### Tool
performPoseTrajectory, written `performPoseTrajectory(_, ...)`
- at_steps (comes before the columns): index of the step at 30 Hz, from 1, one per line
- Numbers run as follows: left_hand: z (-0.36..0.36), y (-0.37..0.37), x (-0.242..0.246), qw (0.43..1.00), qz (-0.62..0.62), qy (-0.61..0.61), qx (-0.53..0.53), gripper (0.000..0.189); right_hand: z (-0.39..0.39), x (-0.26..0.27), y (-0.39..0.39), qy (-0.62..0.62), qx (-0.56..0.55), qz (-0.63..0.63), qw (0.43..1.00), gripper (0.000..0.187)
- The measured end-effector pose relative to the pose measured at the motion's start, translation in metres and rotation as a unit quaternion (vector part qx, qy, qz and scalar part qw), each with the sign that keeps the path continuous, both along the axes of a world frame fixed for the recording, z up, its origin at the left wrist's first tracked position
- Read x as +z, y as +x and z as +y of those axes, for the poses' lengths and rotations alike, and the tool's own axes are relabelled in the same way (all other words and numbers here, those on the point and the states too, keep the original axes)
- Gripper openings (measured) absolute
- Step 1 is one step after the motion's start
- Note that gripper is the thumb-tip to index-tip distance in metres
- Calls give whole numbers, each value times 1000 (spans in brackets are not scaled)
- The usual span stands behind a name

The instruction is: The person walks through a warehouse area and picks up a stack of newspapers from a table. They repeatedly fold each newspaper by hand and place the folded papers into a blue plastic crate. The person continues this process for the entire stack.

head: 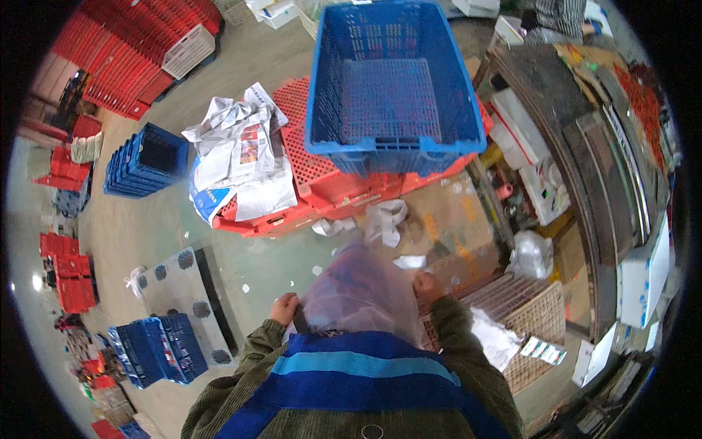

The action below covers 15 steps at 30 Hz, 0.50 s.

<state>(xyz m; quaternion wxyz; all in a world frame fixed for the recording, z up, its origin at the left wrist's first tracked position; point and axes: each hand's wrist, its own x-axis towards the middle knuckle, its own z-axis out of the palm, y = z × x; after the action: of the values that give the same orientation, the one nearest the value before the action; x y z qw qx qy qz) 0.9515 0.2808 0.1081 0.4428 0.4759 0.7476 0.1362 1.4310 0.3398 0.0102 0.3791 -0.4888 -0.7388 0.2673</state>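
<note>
A thin translucent plastic bag [359, 296], blurred by motion, spreads in front of my body. My left hand [285, 309] grips its left edge. On the other side my right hand [428, 285], also blurred, has hold of the bag's right edge. My apron hides the bag's lower part. Beyond it, a blue plastic crate [323, 144] with a mesh floor stands on upturned red plastic crates [296, 104]. Crumpled newspaper sheets [258, 148] lie over the left end of the red crates.
To my right are a dark-framed workbench [559, 110] and a woven basket [535, 324]. White paper scraps [386, 219] litter the floor ahead. On the left stand a flat cart [181, 285], nested blue crates [145, 162] and tall stacks of red crates [131, 49].
</note>
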Motion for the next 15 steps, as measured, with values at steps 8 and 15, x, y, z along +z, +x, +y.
performPoseTrajectory(8,180,-42,39,864,-288,83,403,43,-11,-121,-30,-163,169,-222,946,25)
performPoseTrajectory(15,341,-135,-18,781,-409,64,467,100,32,19,-78,-354,93,-275,889,30)
